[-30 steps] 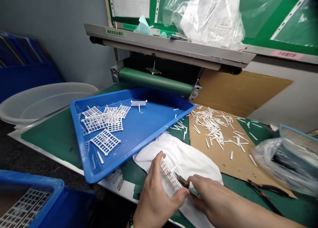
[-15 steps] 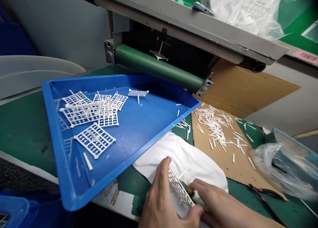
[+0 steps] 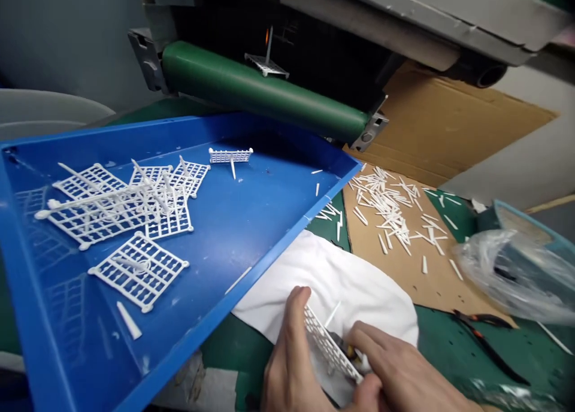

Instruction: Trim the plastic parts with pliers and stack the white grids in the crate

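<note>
A white cloth is spread on the green bench beneath both grips. A white grid is pinched by the left grip; a small cutter, mostly hidden, is clasped in the right grip. Up-left, loose grids are held in a blue tray.

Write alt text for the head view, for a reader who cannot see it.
A left hand grips a white plastic grid over a white cloth while the right hand holds a small tool to it. A blue tray alongside holds more grids; white sticks litter cardboard.

White plastic grid part, tilted on edge, over white cloth
</note>
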Demonstrator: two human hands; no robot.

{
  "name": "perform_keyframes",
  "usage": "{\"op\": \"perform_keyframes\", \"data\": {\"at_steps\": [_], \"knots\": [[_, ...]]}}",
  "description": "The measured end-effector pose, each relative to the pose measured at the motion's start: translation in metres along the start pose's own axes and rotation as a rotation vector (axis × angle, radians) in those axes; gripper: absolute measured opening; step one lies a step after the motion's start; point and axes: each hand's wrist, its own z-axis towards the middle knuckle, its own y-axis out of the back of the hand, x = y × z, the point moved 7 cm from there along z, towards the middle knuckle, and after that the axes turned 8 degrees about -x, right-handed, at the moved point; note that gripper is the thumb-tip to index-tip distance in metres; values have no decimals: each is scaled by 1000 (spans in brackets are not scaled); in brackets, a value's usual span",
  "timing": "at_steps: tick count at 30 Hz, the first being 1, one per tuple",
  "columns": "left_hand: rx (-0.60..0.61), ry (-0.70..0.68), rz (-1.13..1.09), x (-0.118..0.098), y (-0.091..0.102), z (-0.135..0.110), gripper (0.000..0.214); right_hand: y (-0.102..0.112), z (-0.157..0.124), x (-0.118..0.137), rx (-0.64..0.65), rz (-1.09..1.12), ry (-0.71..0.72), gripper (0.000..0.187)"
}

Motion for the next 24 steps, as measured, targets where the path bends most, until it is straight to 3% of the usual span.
{"op": "perform_keyframes", "data": {"at_steps": [8,12,14,16,19,22,24], "knots": [[76,-100,73,-17,-4,3,96,2,-16,12,-268,-38,180,9],[153,-208,58,-23,0,2,94,10,-18,10,-268,20,183,7],[200,-285,41,-26,5,0,90,19,-16,6,-226,181,149,9],[194,-344,83,-27,14,-1,85,26,-14,0,-154,481,97,18],[4,-413,266,-30,36,-4,76,24,-11,-13,-69,944,48,27],[-236,-499,450,-37,51,-10,50,15,-7,-35,-86,1227,21,30],[-233,-501,575,-37,46,-9,26,8,-5,-48,-102,1350,-9,30]]}}
